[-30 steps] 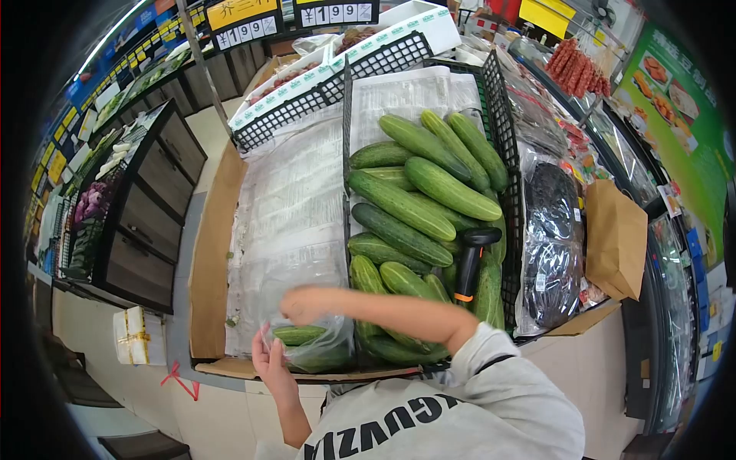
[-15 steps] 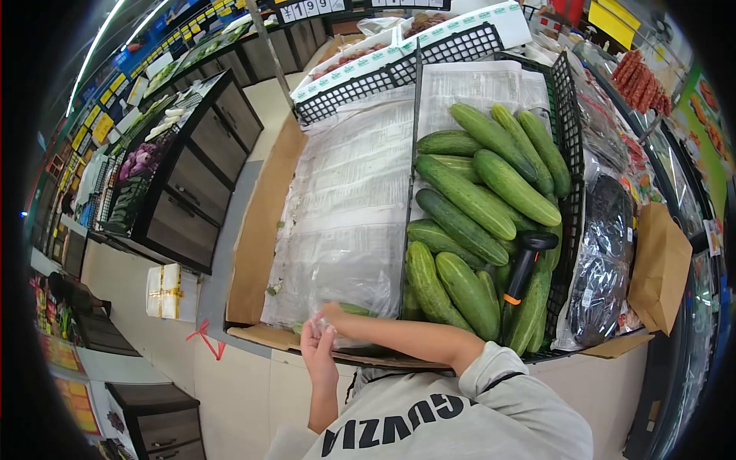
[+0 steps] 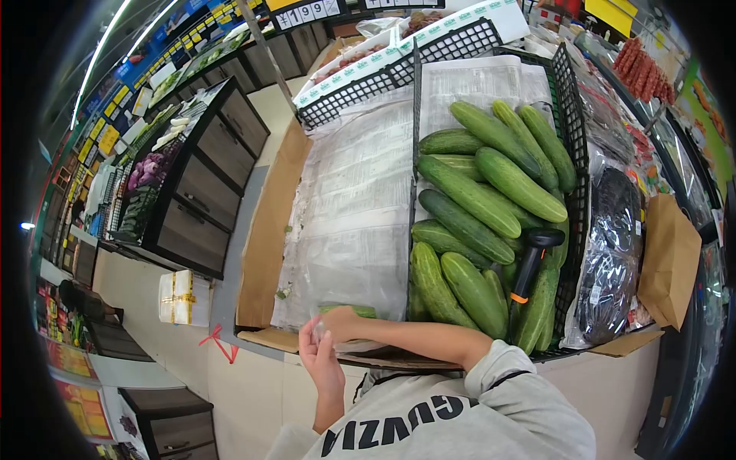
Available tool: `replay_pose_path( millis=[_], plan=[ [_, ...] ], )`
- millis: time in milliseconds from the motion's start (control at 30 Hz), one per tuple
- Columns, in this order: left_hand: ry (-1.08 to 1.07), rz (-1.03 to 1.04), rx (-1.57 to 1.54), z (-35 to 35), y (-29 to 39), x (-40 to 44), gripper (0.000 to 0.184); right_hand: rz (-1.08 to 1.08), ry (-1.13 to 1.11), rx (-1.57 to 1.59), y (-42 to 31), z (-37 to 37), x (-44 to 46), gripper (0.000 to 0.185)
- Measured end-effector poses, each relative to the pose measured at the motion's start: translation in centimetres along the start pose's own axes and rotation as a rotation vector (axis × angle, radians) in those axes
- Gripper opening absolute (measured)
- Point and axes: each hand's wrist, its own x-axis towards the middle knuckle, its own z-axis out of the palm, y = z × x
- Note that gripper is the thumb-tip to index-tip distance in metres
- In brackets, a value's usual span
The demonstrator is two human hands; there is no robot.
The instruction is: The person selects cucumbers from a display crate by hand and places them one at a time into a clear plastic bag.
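At the front edge of the paper-lined bin (image 3: 353, 176), my left hand (image 3: 322, 356) pinches a gathered end of a clear plastic bag (image 3: 319, 328). My right hand (image 3: 343, 323) touches it from the right, its fingers mostly hidden. Part of a green cucumber (image 3: 360, 312) shows just behind my right hand, inside or under the thin plastic. To the right, a pile of large cucumbers (image 3: 483, 207) fills a black crate. On the pile lies a black handheld tool (image 3: 529, 264) with an orange band.
Black mesh crate walls (image 3: 571, 192) and a cardboard edge (image 3: 264, 230) border the bins. Dark wrapped packages (image 3: 611, 253) and a brown paper bag (image 3: 668, 261) stand right. A white strapped box (image 3: 184, 297) sits on the floor left. A person's legs (image 3: 90, 303) show far left.
The camera view has shifted, moving the bins rightward in the frame. My right hand has come down from above the bag to meet my left hand at the gathered plastic.
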Motion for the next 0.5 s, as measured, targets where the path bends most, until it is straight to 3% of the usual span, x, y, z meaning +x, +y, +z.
replay_pose_path(
  millis=[67, 100, 200, 367, 500],
  plan=[
    [0.015, 0.029, -0.019, -0.3, 0.4, 0.0, 0.033, 0.246, -0.073, -0.097, -3.2, -5.6, -1.9, 0.047],
    [0.018, 0.063, -0.055, -0.5, 0.7, -0.1, 0.033, 0.25, -0.064, -0.09, -3.2, -6.6, -1.9, 0.047],
    [0.059, 0.104, -0.114, -0.8, 0.9, 0.5, 0.031, 0.139, 0.148, 0.169, -2.4, -9.3, -2.6, 0.066],
    [0.17, 0.118, -0.186, -1.2, 2.0, 2.1, 0.031, 0.02, 0.435, 0.329, -6.7, -18.2, -7.4, 0.066],
    [0.116, 0.101, -0.186, -1.4, 1.7, 3.1, 0.034, -0.088, 0.774, 0.399, -8.5, -24.1, -11.9, 0.069]
  ],
)
